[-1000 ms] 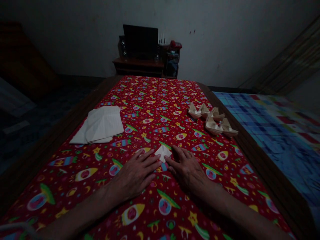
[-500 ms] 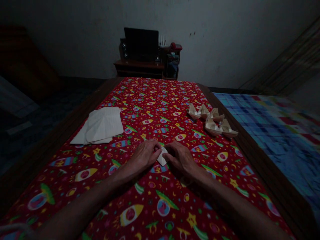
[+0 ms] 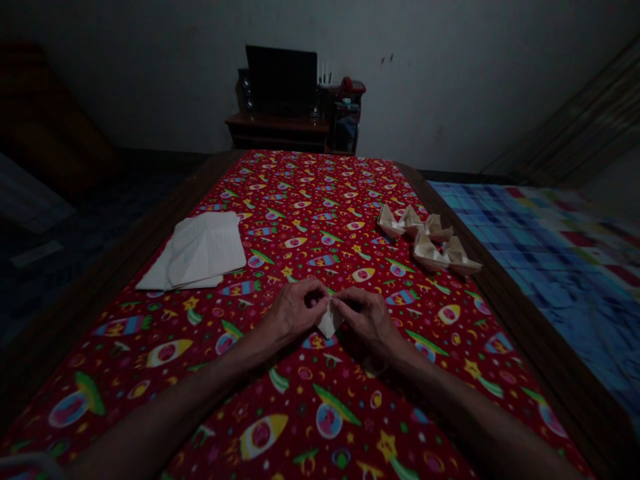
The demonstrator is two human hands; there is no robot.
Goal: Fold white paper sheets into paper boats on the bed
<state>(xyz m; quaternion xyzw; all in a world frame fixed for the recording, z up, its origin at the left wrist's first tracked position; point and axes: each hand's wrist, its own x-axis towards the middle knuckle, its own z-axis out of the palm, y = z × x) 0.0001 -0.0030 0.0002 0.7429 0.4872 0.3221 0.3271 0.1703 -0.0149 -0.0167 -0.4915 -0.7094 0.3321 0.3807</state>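
Between my two hands is a small folded paper [image 3: 329,323], pale and pointed toward me, just above or on the red patterned cloth. My left hand [image 3: 299,307] pinches its upper left side between thumb and fingers. On the other side, my right hand [image 3: 367,317] pinches the upper right, its fingertips almost meeting those of the left. The fingers hide the paper's top part. Off to the left lies a stack of paper sheets [image 3: 207,250]. Several folded paper boats [image 3: 434,255] sit close together on the right.
A red cloth [image 3: 270,373] with rockets and stars covers the table, whose dark wooden edge [image 3: 510,320] shows on the right. Beyond stands a low cabinet [image 3: 280,128] with a monitor [image 3: 281,80]. A blue checked cloth [image 3: 500,227] spreads at the right.
Both hands have shifted their pinch to the paper's top, and the paper now stands more raised with its lower point toward me. The view has tilted slightly.
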